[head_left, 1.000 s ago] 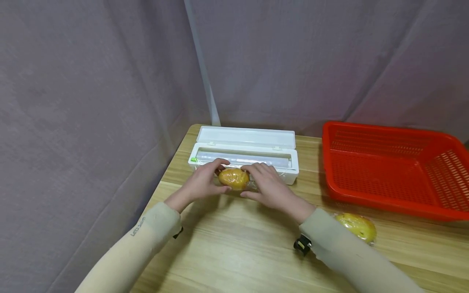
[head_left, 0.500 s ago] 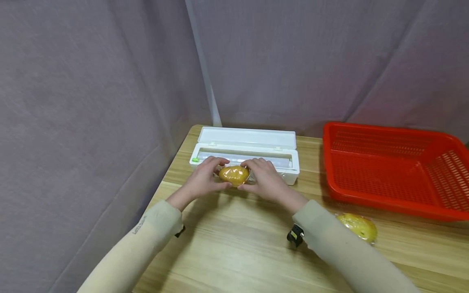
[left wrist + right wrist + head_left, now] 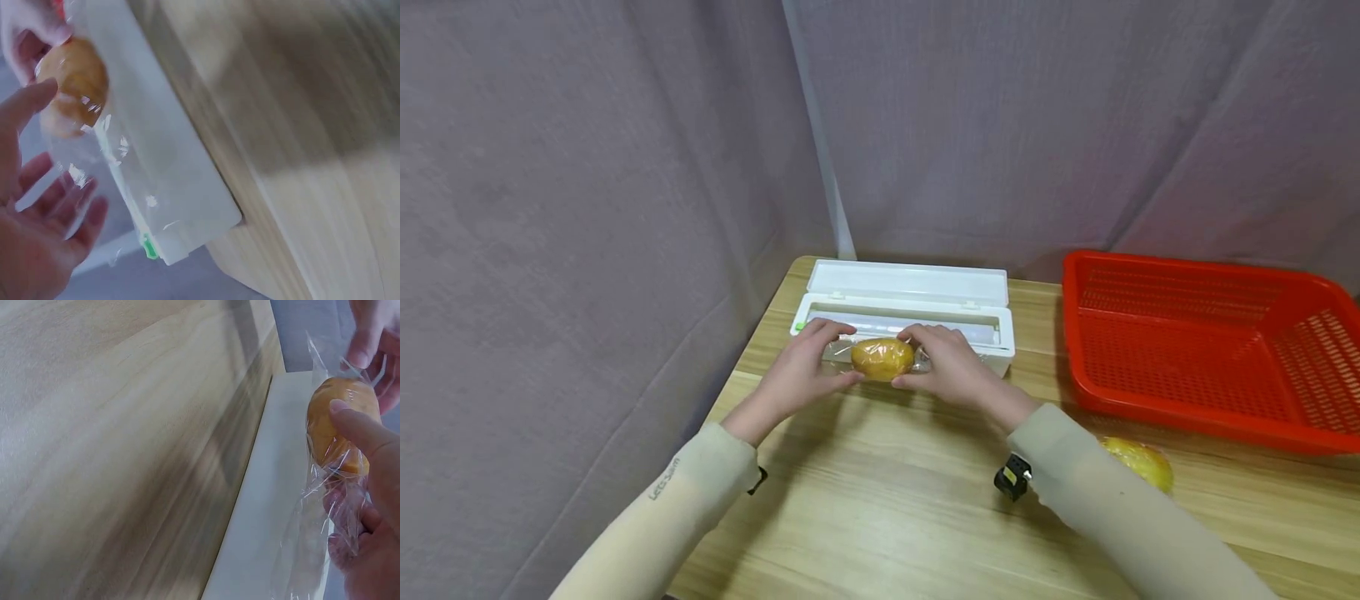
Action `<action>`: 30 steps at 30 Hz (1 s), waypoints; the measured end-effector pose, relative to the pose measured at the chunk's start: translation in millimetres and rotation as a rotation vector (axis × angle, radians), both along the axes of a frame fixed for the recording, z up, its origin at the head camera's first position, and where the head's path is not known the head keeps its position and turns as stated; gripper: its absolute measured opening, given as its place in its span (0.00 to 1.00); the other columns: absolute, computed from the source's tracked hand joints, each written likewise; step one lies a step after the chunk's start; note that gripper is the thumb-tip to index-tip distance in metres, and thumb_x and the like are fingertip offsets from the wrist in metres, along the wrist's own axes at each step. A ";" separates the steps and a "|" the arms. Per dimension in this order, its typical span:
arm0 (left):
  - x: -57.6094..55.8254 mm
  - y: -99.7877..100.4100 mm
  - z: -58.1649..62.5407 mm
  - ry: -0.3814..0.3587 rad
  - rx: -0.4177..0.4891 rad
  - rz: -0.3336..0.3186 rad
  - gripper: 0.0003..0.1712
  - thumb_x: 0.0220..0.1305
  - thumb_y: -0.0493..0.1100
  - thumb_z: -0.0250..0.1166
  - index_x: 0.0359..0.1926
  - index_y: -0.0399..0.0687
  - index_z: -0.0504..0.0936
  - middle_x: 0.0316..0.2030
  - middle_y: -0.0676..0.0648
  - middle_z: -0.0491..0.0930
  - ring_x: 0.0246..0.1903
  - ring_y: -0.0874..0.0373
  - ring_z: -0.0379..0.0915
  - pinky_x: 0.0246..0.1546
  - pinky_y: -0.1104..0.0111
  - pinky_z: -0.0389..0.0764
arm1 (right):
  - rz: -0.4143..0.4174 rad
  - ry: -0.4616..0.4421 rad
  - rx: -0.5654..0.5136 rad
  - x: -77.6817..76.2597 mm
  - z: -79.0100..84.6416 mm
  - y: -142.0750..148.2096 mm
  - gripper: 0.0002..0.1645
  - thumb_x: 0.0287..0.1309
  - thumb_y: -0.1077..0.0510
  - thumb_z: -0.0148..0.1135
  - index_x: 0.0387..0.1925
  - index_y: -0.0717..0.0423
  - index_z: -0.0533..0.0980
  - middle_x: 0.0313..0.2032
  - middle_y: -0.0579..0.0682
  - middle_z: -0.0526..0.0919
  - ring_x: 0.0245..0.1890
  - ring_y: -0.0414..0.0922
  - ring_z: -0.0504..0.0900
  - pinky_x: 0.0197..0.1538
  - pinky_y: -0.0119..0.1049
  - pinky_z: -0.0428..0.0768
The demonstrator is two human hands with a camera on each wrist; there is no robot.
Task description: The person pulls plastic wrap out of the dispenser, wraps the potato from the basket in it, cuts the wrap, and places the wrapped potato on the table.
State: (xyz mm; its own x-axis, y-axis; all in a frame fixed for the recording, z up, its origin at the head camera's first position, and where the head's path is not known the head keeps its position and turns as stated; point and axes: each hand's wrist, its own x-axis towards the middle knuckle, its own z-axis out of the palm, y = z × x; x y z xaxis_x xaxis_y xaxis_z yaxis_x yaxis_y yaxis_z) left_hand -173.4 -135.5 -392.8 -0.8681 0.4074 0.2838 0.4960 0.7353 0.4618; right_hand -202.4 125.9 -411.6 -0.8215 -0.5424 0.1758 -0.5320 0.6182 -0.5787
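Note:
A yellow mango (image 3: 882,358) in clear plastic film is held up at the front of a white cling film box (image 3: 910,304), whose lid stands open with a roll inside. My right hand (image 3: 951,371) grips it, thumb (image 3: 359,425) on the near side and fingers curled behind, partly hidden by film. On the mango's left, my left hand (image 3: 793,371) is spread; in the left wrist view its relaxed fingers (image 3: 56,200) lie behind loose film (image 3: 78,175), and its thumb overlaps the mango's edge. Whether that thumb touches is unclear. Crumpled film (image 3: 306,531) trails on the right.
A red plastic basket (image 3: 1071,350) stands at the right rear of the wooden table (image 3: 880,500). Another film-wrapped mango (image 3: 1142,465) lies in front of it, partly behind my right forearm. Grey curtains (image 3: 1000,125) hang behind and to the left. A green slider (image 3: 149,245) sits on the box edge.
My left hand has drawn off leftward from the mango, and film now shows in the gap between them. The right hand stays at the mango, which shifted slightly right.

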 end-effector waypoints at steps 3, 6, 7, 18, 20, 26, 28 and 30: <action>1.0 5.7 -5.1 0.144 -0.126 -0.034 0.42 0.53 0.48 0.86 0.67 0.43 0.78 0.60 0.41 0.80 0.57 0.43 0.81 0.58 0.48 0.83 | 0.006 0.006 0.003 -2.4 1.0 2.3 0.39 0.54 0.48 0.85 0.63 0.57 0.78 0.48 0.51 0.88 0.47 0.54 0.84 0.60 0.55 0.73; 1.0 13.8 -13.1 0.252 -0.228 -0.064 0.47 0.52 0.48 0.87 0.70 0.46 0.75 0.60 0.40 0.80 0.55 0.42 0.82 0.55 0.47 0.84 | 0.013 -0.001 0.011 -4.7 2.0 3.0 0.39 0.54 0.46 0.84 0.62 0.57 0.78 0.48 0.51 0.88 0.46 0.54 0.84 0.60 0.56 0.74; 1.0 16.4 -15.8 0.265 -0.242 -0.068 0.48 0.52 0.47 0.87 0.71 0.46 0.74 0.61 0.40 0.79 0.55 0.41 0.82 0.54 0.47 0.84 | 0.015 -0.006 0.010 -5.6 2.1 2.9 0.39 0.54 0.47 0.84 0.62 0.57 0.78 0.47 0.51 0.88 0.46 0.54 0.84 0.60 0.56 0.74; -3.6 28.1 -29.1 0.269 -0.150 -0.042 0.44 0.51 0.39 0.87 0.68 0.45 0.75 0.56 0.39 0.80 0.54 0.42 0.81 0.57 0.48 0.83 | 0.023 -0.062 -0.014 -10.5 3.2 3.0 0.39 0.55 0.47 0.84 0.63 0.57 0.77 0.48 0.52 0.89 0.45 0.53 0.85 0.50 0.49 0.83; -5.4 28.4 -28.4 0.226 -0.131 -0.036 0.43 0.52 0.39 0.86 0.67 0.45 0.76 0.56 0.40 0.81 0.54 0.42 0.80 0.59 0.48 0.82 | 0.017 -0.076 -0.024 -9.8 2.6 4.5 0.41 0.56 0.48 0.84 0.66 0.58 0.76 0.49 0.53 0.89 0.47 0.53 0.85 0.52 0.51 0.83; -13.8 24.7 -22.1 0.074 -0.053 -0.021 0.42 0.53 0.39 0.85 0.68 0.45 0.78 0.56 0.41 0.81 0.56 0.44 0.80 0.61 0.50 0.83 | -0.010 -0.125 -0.091 -6.3 3.6 10.0 0.48 0.59 0.48 0.81 0.74 0.59 0.69 0.53 0.57 0.89 0.54 0.54 0.87 0.59 0.56 0.84; -17.5 23.3 -18.3 0.033 -0.035 -0.024 0.42 0.53 0.39 0.85 0.68 0.44 0.78 0.57 0.40 0.81 0.56 0.45 0.80 0.61 0.50 0.83 | -0.017 -0.128 -0.112 -5.6 4.4 11.0 0.48 0.60 0.48 0.81 0.75 0.59 0.68 0.55 0.58 0.88 0.53 0.53 0.87 0.59 0.55 0.85; -21.2 22.6 -13.6 -0.010 -0.029 -0.027 0.42 0.53 0.41 0.85 0.68 0.44 0.78 0.57 0.40 0.81 0.56 0.45 0.80 0.61 0.50 0.83 | -0.023 -0.124 -0.121 -5.5 5.1 12.1 0.48 0.60 0.48 0.81 0.75 0.59 0.68 0.56 0.58 0.87 0.52 0.52 0.88 0.58 0.54 0.86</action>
